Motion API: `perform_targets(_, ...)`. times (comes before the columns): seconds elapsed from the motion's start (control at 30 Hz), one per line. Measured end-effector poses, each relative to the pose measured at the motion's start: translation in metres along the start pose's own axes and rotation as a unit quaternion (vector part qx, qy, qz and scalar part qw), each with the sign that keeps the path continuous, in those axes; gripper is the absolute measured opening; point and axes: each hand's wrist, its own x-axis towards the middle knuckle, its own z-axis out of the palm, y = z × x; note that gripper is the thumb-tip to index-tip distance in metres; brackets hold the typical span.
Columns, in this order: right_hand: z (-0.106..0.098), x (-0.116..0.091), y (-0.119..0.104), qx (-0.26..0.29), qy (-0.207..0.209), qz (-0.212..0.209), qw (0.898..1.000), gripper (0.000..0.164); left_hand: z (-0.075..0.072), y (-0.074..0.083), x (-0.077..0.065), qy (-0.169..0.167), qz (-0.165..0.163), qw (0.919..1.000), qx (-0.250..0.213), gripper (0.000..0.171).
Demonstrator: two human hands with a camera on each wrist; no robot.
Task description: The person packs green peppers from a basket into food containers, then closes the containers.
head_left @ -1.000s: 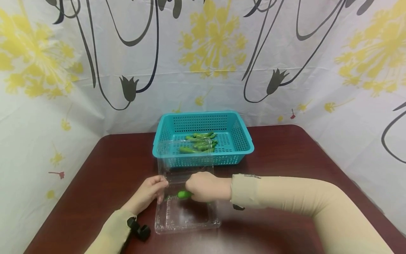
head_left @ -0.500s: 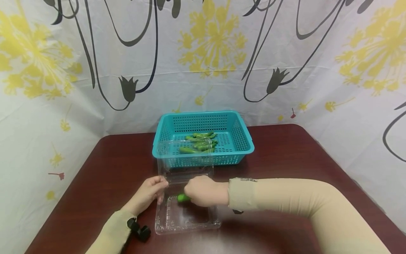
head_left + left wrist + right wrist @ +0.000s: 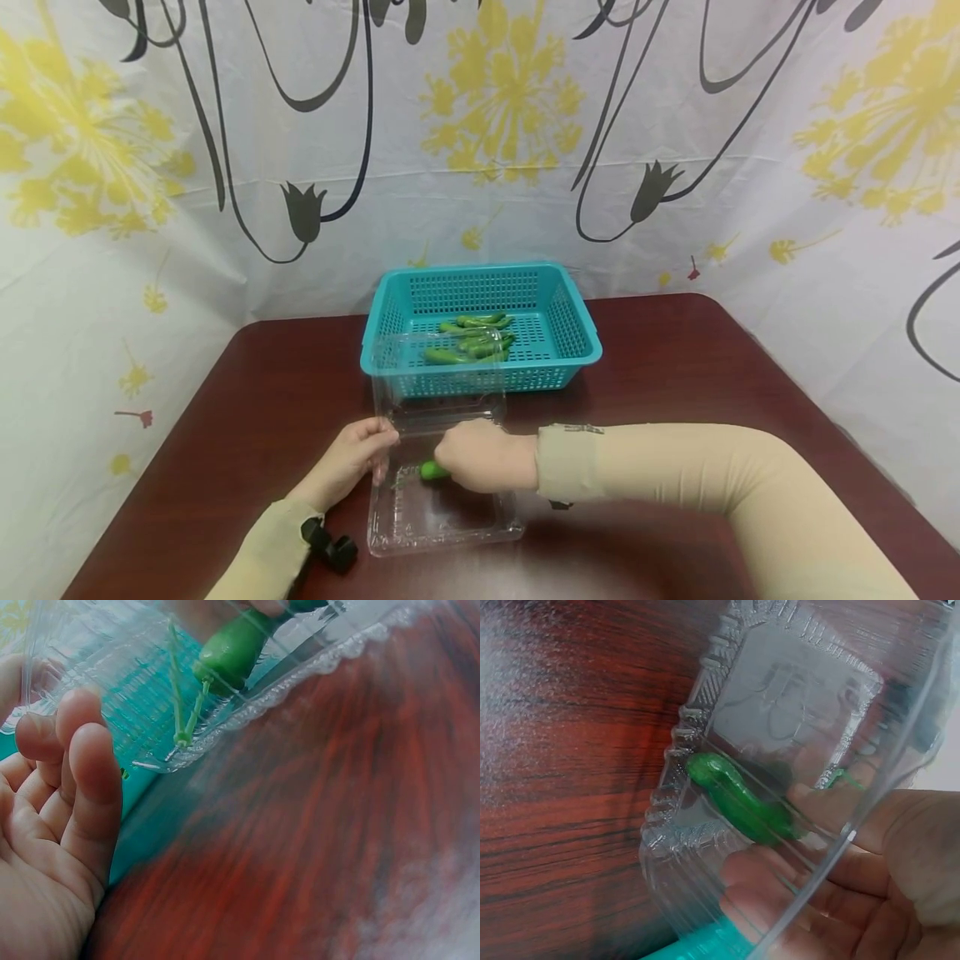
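A clear plastic clamshell container (image 3: 442,546) lies open on the table, its lid (image 3: 435,406) raised at the back. My left hand (image 3: 348,458) pinches its left side near the hinge. Inside the tray, my right hand (image 3: 480,457) grips a green pepper (image 3: 432,471) low over the bottom, the stem end pointing left. The right wrist view shows the curved pepper (image 3: 739,802) between thumb and fingers, seen through the clear wall. In the left wrist view a pale forked stem (image 3: 182,739) shows beside the pepper's end.
Behind the container stands a turquoise slotted basket (image 3: 576,321) with several green peppers (image 3: 483,320) in it, partly seen through the raised lid. All this is on a dark red wooden table (image 3: 660,358), with a patterned cloth (image 3: 480,225) hanging close behind.
My right hand has moved slightly down and toward me with the pepper, lower into the tray. The left hand keeps its hold on the container's side.
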Motion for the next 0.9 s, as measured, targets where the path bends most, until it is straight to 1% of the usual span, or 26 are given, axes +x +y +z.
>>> perform_targets(0.13,-0.0015,0.0000,-0.0021,-0.007,0.000,0.010,1.000,0.021,0.0005,-0.0001,-0.0003,0.001,-0.001,1.0000,0.001,0.038)
perform_targets(0.23,-0.0019,0.0002,-0.0035,-0.019,0.003,0.020,1.000,0.017,0.0006,-0.0002,-0.0004,0.000,0.000,1.0000,0.002,0.037)
perform_targets(0.43,0.0007,0.0007,-0.0040,-0.035,0.008,0.022,0.999,0.018,0.0000,0.0004,-0.0005,-0.001,0.000,1.0000,0.003,0.021)
perform_targets(0.5,0.0022,0.0007,-0.0040,-0.040,0.008,0.021,0.999,0.018,-0.0001,0.0005,-0.0007,-0.001,-0.001,1.0000,0.003,0.019)
perform_targets(0.7,0.0056,0.0013,-0.0025,-0.050,0.011,0.018,0.999,0.013,0.0001,0.0008,-0.0011,0.000,-0.004,1.0000,0.003,0.021)
perform_targets(0.9,0.0073,0.0019,-0.0008,-0.053,0.023,0.020,0.998,0.013,0.0006,0.0021,-0.0008,-0.003,-0.005,1.0000,0.005,0.021)
